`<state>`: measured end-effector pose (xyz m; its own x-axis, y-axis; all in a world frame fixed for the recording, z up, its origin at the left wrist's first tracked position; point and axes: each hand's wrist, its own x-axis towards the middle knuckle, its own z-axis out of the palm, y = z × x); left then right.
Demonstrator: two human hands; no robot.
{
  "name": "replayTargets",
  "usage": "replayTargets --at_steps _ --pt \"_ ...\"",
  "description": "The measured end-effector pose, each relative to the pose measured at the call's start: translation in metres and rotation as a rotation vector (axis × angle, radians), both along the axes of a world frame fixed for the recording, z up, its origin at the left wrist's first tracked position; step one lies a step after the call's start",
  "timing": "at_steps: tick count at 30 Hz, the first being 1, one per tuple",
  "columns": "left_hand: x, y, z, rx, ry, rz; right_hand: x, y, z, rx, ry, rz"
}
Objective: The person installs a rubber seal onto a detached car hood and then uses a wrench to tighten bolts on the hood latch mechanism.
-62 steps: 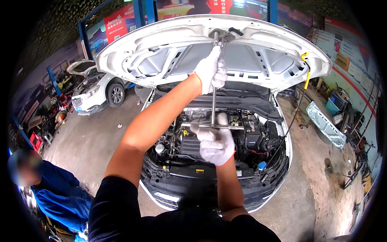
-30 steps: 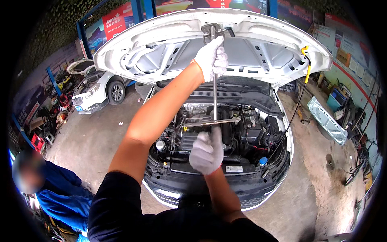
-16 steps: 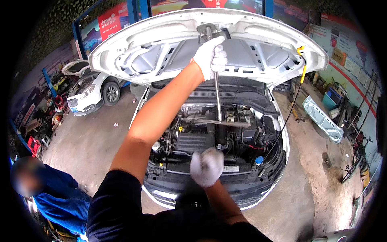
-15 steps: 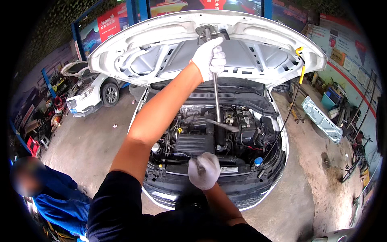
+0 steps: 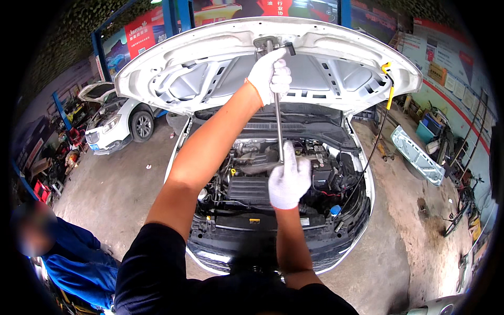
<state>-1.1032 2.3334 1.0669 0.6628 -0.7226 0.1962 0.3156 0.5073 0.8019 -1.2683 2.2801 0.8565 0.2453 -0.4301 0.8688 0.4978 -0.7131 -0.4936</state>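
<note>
Overhead, my left hand [image 5: 271, 76] in a white glove is closed round the upper shaft of a long T-handle wrench [image 5: 279, 118], just beneath the latch bracket [image 5: 266, 44] on the raised white hood [image 5: 157, 79]. The wrench's upper tip is hidden by that hand. At the lower end of the shaft is my right hand [image 5: 290, 181], also gloved, with one finger stretched upward and the others partly bent. It meets or overlaps the cross handle, which is motion-blurred. Behind both hands lies the open engine bay [image 5: 252, 188].
A yellow-ended prop rod [image 5: 389, 97] holds up the hood's right side. Another white car [image 5: 113, 125] stands at the left with its hood raised. A person in blue [image 5: 81, 257] is at lower left. A loose white panel [image 5: 417, 155] leans at the right.
My right hand has risen from the bay's front edge to the wrench's lower end and gone from a fist to partly spread fingers. The cross handle has turned. My left hand keeps its grip.
</note>
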Motion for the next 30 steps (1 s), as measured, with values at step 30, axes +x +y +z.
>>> replayTargets --at_steps 30 --pt "0.014 -0.001 -0.009 -0.31 0.132 -0.107 0.005 -0.009 0.016 0.735 0.181 0.971"
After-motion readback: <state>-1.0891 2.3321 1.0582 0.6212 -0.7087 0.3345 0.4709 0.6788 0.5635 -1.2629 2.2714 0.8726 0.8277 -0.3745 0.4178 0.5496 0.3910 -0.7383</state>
